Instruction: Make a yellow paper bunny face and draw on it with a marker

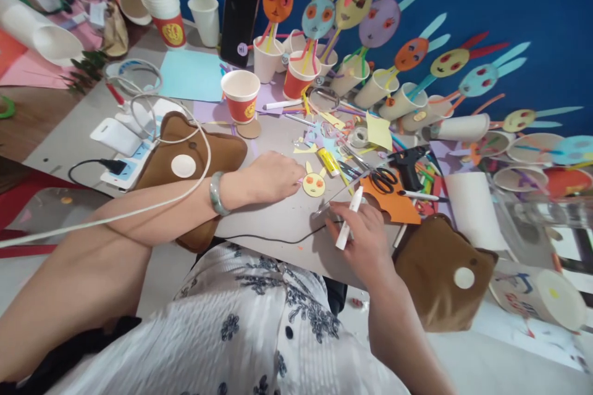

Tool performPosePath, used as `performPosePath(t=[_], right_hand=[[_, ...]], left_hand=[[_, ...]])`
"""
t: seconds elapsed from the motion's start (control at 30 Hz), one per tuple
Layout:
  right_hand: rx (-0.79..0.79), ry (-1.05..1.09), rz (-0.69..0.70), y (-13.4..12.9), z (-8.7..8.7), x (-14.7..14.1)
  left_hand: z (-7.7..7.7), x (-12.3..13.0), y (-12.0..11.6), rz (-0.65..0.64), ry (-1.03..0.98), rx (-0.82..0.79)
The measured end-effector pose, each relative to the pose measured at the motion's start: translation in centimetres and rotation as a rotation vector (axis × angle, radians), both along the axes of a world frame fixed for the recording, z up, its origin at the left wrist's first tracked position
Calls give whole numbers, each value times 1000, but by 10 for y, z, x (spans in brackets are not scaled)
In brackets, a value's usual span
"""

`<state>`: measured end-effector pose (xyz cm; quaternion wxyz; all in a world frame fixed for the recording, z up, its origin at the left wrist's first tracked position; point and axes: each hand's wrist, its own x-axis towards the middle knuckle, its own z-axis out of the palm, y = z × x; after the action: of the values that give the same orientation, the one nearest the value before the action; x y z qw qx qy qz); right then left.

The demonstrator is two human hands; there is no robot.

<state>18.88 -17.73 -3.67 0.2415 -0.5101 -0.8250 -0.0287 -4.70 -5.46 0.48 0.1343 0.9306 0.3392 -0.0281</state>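
My left hand (273, 176) rests on the table with its fingers curled together. Its fingertips are at the left edge of a small yellow paper rabbit face (314, 184), which has two ears and orange eyes. Between the fingers and thumb of my right hand (368, 237) is a white marker (350, 217), held at a slant just right of the rabbit face. A yellow glue stick (328, 162) lies beyond the face. Black-handled scissors (382, 181) and orange paper (393, 200) are beside my right hand.
Paper cups with rabbit faces on coloured stems, such as an orange one (278, 0), line the blue wall. A red and white cup (241, 96) stands ahead. A black glue gun (410, 166) is at right. A white cable (204, 154) crosses above my left forearm from a power strip (121, 168).
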Motion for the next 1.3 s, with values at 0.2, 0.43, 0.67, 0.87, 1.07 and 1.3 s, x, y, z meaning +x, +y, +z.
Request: performPosePath(t=[0.2, 0.43, 0.67, 0.87, 1.07, 1.3], right_hand=[[-6, 118, 110, -2, -11, -2], [-13, 197, 170, -1, -16, -7], [-92, 252, 256, 0, -14, -8], [-94, 245, 273, 1, -18, -9], [-19, 161, 186, 7, -26, -5], [-28, 52, 74, 15, -31, 3]], left_hand=[[-9, -6, 9, 151, -54, 41], [-15, -9, 15, 260, 46, 108], [-22, -18, 21, 249, 113, 101], [-14, -16, 21, 262, 125, 93], [-2, -6, 7, 188, 61, 210], [-3, -13, -5, -137, 86, 126]])
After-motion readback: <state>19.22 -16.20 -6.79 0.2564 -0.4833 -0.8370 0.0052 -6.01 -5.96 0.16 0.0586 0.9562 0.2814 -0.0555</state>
